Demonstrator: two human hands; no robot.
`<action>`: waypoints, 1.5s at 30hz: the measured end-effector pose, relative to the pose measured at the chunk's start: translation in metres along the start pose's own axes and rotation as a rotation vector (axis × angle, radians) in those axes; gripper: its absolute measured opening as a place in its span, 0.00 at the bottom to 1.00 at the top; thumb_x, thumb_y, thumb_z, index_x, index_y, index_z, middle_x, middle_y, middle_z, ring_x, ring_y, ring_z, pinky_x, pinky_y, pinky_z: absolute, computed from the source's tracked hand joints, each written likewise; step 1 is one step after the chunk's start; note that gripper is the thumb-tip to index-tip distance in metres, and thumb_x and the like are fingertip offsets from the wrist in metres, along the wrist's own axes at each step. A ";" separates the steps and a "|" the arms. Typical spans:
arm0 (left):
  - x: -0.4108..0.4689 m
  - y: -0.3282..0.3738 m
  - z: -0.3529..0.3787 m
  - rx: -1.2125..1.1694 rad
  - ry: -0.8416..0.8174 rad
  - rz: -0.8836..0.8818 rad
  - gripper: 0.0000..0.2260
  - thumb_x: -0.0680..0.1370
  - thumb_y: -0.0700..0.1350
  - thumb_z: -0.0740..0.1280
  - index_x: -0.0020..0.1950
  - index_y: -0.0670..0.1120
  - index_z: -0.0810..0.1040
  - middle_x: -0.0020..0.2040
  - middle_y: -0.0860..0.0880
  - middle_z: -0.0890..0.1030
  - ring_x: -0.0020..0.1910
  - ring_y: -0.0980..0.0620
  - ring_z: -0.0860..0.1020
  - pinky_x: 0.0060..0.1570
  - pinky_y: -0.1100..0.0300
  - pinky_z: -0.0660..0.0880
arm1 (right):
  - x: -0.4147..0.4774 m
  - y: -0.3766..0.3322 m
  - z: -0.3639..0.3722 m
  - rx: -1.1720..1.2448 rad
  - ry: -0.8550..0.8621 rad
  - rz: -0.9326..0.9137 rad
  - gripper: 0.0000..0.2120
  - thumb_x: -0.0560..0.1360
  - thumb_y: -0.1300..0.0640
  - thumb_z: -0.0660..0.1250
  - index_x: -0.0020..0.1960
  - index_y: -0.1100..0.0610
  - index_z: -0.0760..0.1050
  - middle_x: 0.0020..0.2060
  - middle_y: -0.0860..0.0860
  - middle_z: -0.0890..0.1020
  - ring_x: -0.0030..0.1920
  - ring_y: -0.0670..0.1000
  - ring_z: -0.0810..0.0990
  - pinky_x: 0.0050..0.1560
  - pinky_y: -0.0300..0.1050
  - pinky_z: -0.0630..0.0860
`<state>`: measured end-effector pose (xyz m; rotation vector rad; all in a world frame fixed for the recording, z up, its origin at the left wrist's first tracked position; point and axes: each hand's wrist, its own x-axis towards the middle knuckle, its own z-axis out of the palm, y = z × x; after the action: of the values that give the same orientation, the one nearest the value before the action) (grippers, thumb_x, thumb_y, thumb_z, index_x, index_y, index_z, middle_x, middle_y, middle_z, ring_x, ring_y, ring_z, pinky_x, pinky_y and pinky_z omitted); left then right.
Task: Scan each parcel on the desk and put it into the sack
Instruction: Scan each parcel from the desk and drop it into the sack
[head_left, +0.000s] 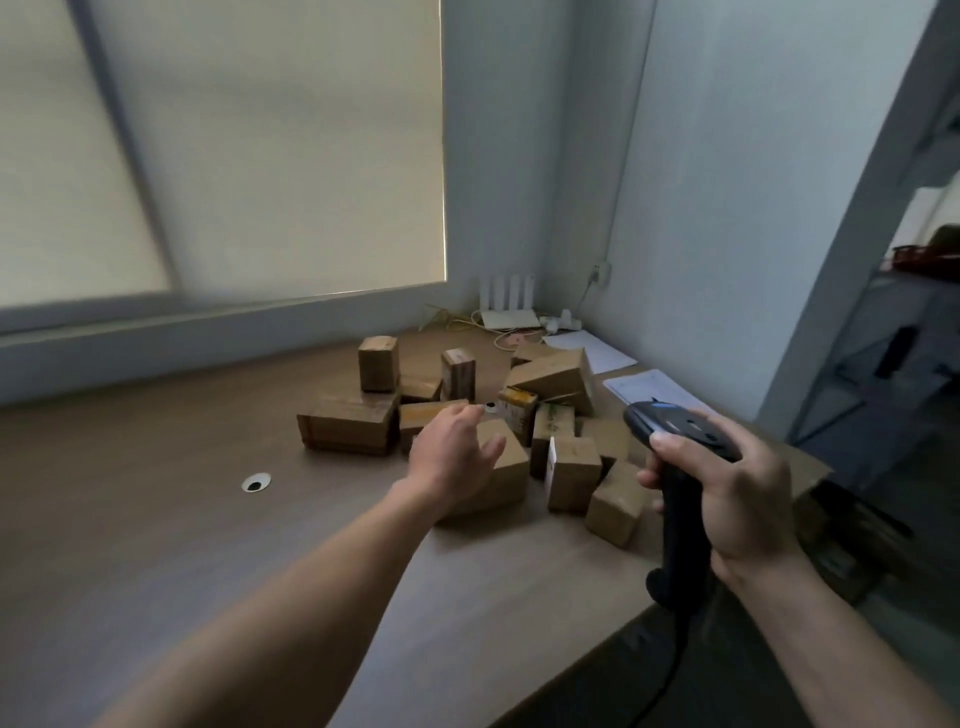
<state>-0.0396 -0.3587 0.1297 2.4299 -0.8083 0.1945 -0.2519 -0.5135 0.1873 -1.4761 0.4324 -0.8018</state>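
Observation:
Several brown cardboard parcels lie in a loose pile on the wooden desk (156, 519). My left hand (452, 452) reaches out over the nearest parcel (506, 467), fingers spread and relaxed, just above or touching its top; which one I cannot tell. My right hand (737, 499) grips a black handheld barcode scanner (680, 519) by its handle, the head pointing toward the pile. A large flat parcel (348, 423) lies at the pile's left, a small upright one (378, 362) on top of it. No sack is in view.
A white router (509, 306), cables and a power strip sit in the far desk corner. Sheets of paper (649, 387) lie right of the pile. A cable hole (255, 482) is in the desk at left. The desk's edge runs diagonally at right; shelving stands beyond.

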 end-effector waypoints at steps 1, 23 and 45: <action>0.007 0.000 0.005 -0.007 -0.015 0.010 0.25 0.81 0.56 0.66 0.75 0.48 0.70 0.73 0.47 0.73 0.72 0.48 0.71 0.67 0.52 0.72 | 0.005 0.003 0.000 0.004 0.019 0.003 0.13 0.74 0.60 0.74 0.58 0.56 0.80 0.41 0.62 0.84 0.37 0.59 0.84 0.33 0.48 0.78; 0.127 0.023 0.158 0.060 -0.389 0.133 0.30 0.75 0.49 0.75 0.75 0.51 0.70 0.76 0.48 0.69 0.73 0.48 0.69 0.68 0.54 0.73 | 0.125 0.074 -0.027 0.019 0.093 0.095 0.19 0.74 0.64 0.72 0.41 0.38 0.85 0.39 0.61 0.83 0.36 0.56 0.83 0.35 0.50 0.76; 0.154 0.032 0.257 0.327 -0.649 -0.076 0.42 0.72 0.56 0.76 0.78 0.55 0.55 0.64 0.42 0.71 0.53 0.45 0.76 0.49 0.52 0.80 | 0.221 0.165 -0.082 0.001 -0.051 0.307 0.10 0.72 0.58 0.76 0.53 0.52 0.83 0.39 0.58 0.84 0.40 0.59 0.85 0.36 0.50 0.78</action>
<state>0.0561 -0.6016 -0.0219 2.8649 -1.0090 -0.5631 -0.1248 -0.7418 0.0663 -1.3835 0.6033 -0.5190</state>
